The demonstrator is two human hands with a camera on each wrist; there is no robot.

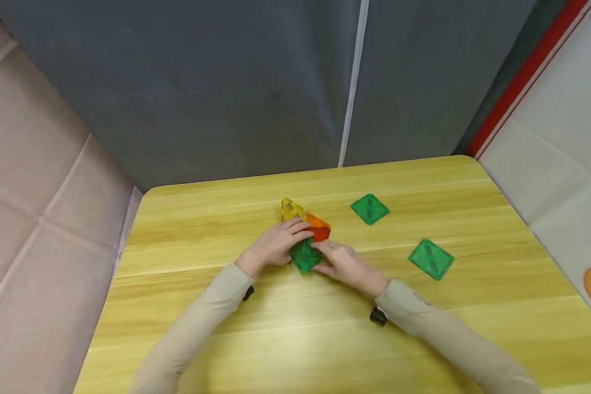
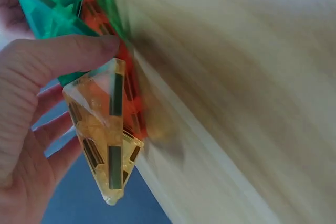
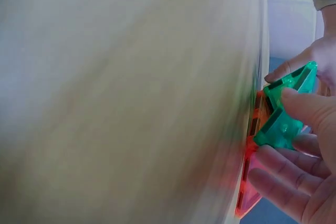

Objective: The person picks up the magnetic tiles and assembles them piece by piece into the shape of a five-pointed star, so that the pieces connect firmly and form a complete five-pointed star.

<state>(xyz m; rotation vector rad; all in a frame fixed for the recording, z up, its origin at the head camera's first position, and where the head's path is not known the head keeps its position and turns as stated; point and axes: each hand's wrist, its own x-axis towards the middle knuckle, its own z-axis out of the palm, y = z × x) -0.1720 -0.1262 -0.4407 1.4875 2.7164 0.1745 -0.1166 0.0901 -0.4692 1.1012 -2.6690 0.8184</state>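
Translucent magnetic tiles form a small built shape on the table, with a green part at the near side, a red-orange part behind it and a yellow part at the far left. My left hand holds the shape from the left, its thumb across the near side above the yellow piece and its fingers behind. From the right, my right hand pinches the green piece between thumb and fingers. The hands partly hide the joins between the tiles.
Two loose green tiles lie flat to the right, one farther back and one nearer. Beneath everything is a wood-grain table. A grey curtain hangs beyond its far edge, with padded wall panels on the left.
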